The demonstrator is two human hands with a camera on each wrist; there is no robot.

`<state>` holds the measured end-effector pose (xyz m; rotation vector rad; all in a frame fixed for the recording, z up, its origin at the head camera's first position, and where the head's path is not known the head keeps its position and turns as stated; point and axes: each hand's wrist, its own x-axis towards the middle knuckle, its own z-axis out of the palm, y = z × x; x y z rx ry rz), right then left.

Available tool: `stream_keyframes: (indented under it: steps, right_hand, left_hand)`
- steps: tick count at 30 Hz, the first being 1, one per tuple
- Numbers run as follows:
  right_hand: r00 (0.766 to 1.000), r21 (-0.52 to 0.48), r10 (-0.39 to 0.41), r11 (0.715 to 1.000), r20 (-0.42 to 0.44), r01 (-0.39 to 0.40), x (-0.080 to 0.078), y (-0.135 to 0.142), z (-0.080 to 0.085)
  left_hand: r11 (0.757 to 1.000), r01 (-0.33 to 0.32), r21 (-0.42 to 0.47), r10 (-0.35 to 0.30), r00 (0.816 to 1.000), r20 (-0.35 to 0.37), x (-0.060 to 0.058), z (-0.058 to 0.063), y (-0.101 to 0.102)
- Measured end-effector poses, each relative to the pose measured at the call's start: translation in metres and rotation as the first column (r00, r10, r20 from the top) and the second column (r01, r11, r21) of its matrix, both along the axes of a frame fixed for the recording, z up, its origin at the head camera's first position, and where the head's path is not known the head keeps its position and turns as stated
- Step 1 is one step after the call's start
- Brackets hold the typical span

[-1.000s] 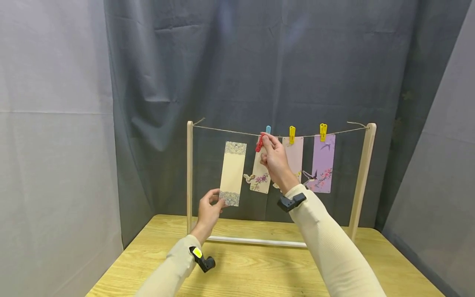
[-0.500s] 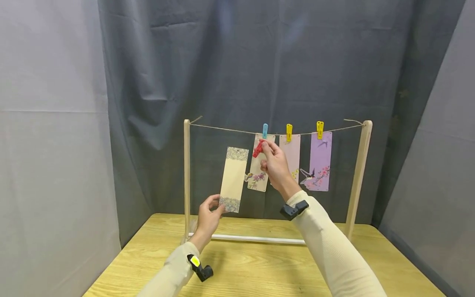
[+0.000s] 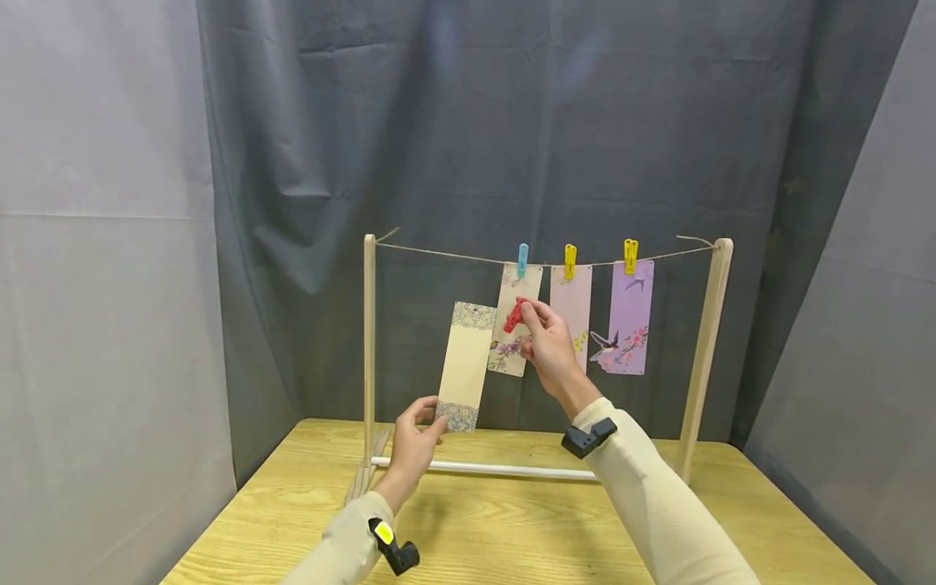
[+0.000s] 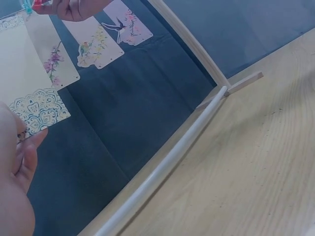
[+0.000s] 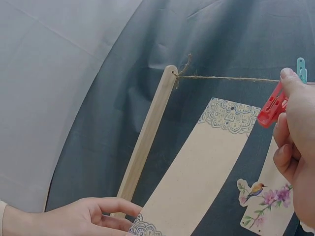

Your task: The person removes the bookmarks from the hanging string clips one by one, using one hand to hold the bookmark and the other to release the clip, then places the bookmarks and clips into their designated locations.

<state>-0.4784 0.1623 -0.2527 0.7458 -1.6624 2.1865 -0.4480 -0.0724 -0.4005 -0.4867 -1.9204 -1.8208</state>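
My left hand (image 3: 415, 443) pinches the lower left corner of a cream bookmark (image 3: 465, 366) with blue lace-pattern ends. The bookmark is held up, leaning slightly right, in front of the string (image 3: 439, 253). My right hand (image 3: 552, 345) pinches a red clothespin (image 3: 515, 315) between thumb and fingers, just right of the bookmark's top and below the string. In the right wrist view the red clothespin (image 5: 272, 105) overlaps the bookmark's upper right corner. Behind my right hand hangs a floral cream bookmark (image 3: 512, 296) under a blue clothespin (image 3: 522, 258).
Yellow clothespins (image 3: 570, 262) hold a pink bookmark (image 3: 570, 296) and a purple bookmark (image 3: 633, 313) farther right. The string runs between a left wooden post (image 3: 369, 341) and a right wooden post (image 3: 706, 357). A white bar (image 3: 512, 470) joins them low over the wooden table (image 3: 504, 528).
Both hands have moved down, the right one bringing the red clothespin away from the string. The bookmark in my left hand has lowered and shifted slightly right.
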Motion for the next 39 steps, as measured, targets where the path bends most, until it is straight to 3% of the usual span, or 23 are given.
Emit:
stream_keyframes:
  steps: [9, 14, 16, 20, 23, 31, 39]
  right_hand:
    - [0.999, -0.001, -0.032, 0.999, -0.003, 0.032, 0.000, 0.010, -0.012]
    - [0.998, 0.023, -0.061, 0.998, 0.011, 0.060, 0.005, 0.019, -0.016]
    - [0.997, 0.025, -0.077, 0.997, 0.020, 0.076, 0.007, 0.023, -0.019]
    - [0.994, 0.032, -0.111, 0.993, 0.023, 0.111, 0.012, 0.032, -0.029]
    - [0.990, 0.053, -0.141, 0.989, 0.014, 0.140, 0.016, 0.041, -0.039]
    - [0.978, 0.138, -0.208, 0.969, 0.016, 0.204, 0.022, 0.055, -0.057]
    - [0.974, 0.118, -0.226, 0.968, 0.032, 0.221, 0.025, 0.060, -0.069]
  left_hand:
    - [1.000, 0.020, 0.006, -0.020, 1.000, -0.006, -0.005, -0.021, -0.003]
    - [0.999, 0.025, 0.020, -0.025, 1.000, 0.006, 0.003, -0.022, -0.005]
    - [1.000, 0.025, 0.015, -0.026, 1.000, 0.015, 0.014, -0.017, -0.005]
    - [1.000, 0.010, 0.018, -0.011, 1.000, 0.027, 0.020, -0.024, -0.008]
    - [0.999, 0.002, 0.034, -0.003, 1.000, 0.021, 0.017, -0.035, -0.013]
    - [1.000, -0.010, 0.025, 0.009, 0.999, 0.037, 0.021, -0.040, -0.023]
    - [1.000, -0.006, 0.025, 0.005, 0.998, 0.055, 0.031, -0.047, -0.027]
